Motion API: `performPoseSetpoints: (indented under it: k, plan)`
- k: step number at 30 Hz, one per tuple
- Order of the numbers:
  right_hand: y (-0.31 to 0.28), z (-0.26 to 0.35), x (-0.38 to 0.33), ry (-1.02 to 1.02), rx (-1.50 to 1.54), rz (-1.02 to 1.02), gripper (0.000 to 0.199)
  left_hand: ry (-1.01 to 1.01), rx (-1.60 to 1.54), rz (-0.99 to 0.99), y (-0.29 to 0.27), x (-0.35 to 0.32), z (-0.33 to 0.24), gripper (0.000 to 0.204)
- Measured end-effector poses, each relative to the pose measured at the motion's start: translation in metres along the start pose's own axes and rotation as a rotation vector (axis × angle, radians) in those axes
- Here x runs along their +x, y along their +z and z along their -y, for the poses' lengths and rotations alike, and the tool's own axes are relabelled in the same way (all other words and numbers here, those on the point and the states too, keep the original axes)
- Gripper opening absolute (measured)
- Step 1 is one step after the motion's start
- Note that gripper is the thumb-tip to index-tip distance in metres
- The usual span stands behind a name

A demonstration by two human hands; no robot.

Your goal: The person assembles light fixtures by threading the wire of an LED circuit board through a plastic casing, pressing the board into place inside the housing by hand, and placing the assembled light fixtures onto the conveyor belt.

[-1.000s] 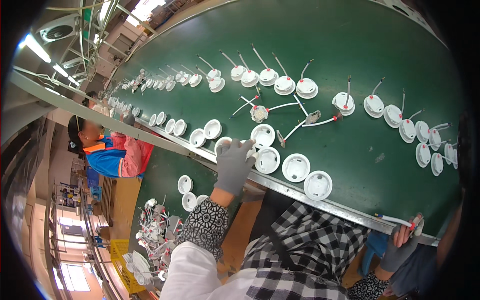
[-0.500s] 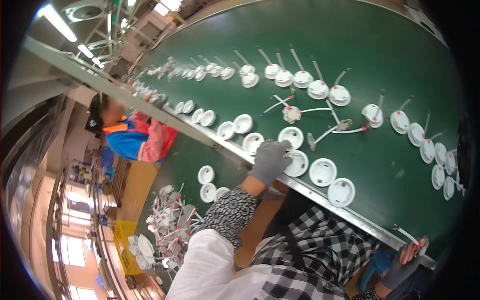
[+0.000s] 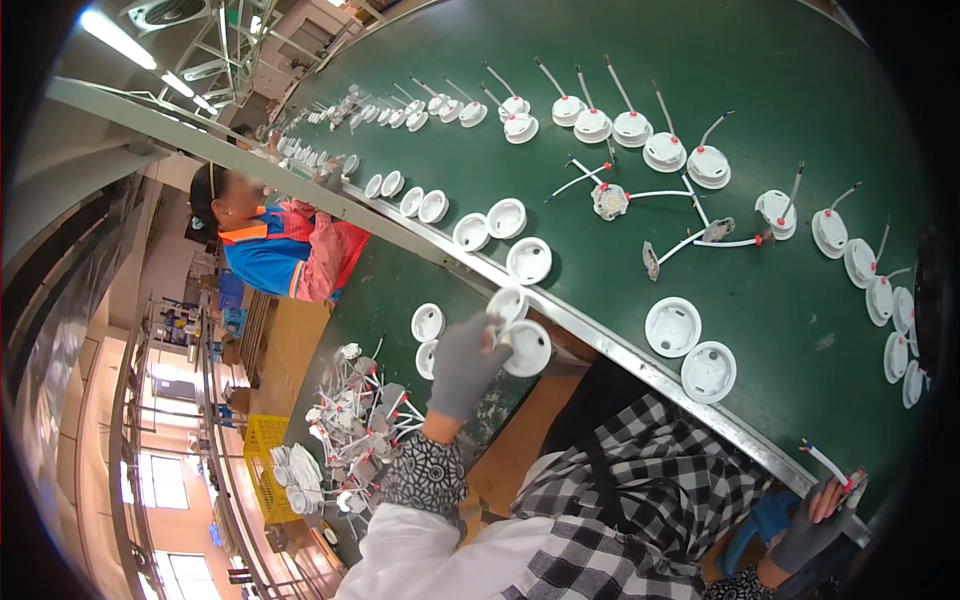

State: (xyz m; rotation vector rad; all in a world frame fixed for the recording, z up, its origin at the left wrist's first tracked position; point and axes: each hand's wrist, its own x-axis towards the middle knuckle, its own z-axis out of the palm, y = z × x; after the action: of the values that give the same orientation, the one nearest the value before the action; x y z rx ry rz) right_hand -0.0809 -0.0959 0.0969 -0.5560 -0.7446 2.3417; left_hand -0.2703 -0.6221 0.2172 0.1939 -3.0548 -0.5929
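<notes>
— Green belt (image 3: 800,60) fills most of the view, with white round housings in rows on it. What has changed on it?

— The belt's near edge sat higher in the view a second ago, and the left hand was over the belt, on the cluster of empty housings by the rail (image 3: 600,335). Now that hand has come off the belt, back over the rail toward the lower green counter (image 3: 385,290).

— And the person in the orange and blue top (image 3: 275,250)?

— That person sits further right and lower in the view than before, which looks mostly like a turn of the head, not a move by that person.

— What is the left hand (image 3: 465,365) doing?

— Gloved in grey, it grips two white housings (image 3: 520,330), one above the other, at the fingertips. They are clear of the belt, just below the rail. Two housings (image 3: 690,350) stay on the belt near the edge, so I judge the pick-up from that cluster done and the carry under way.

— And the right hand (image 3: 820,520)?

— Low at the right edge, gloved, closed on a white wire with a red tip (image 3: 830,465), much as earlier.

— Anything small nearby?

— A heap of wired parts (image 3: 355,420) on the counter below the left hand.
</notes>
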Motion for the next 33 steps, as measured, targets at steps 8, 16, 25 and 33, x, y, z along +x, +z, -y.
performPoseSetpoints:
  k: [8, 16, 25, 33]
  plan:
    - [0.071, -0.008, -0.016, 0.147, -0.020, 0.146, 0.051, -0.088, 0.124, -0.126, 0.038, -0.013, 0.058, 0.034]
    - [0.055, -0.028, -0.019, 0.126, 0.150, 0.175, 0.041, 0.095, 0.468, -0.291, -0.012, -0.003, 0.045, 0.058]
    - [0.068, -0.021, -0.028, 0.123, 0.197, 0.137, 0.032, 0.951, -0.220, 0.247, 0.077, -0.004, -0.158, 0.081]
    - [0.073, -0.037, -0.037, 0.192, 0.150, -0.263, 0.037, 1.056, -0.089, 0.268, 0.105, -0.001, -0.168, 0.084]
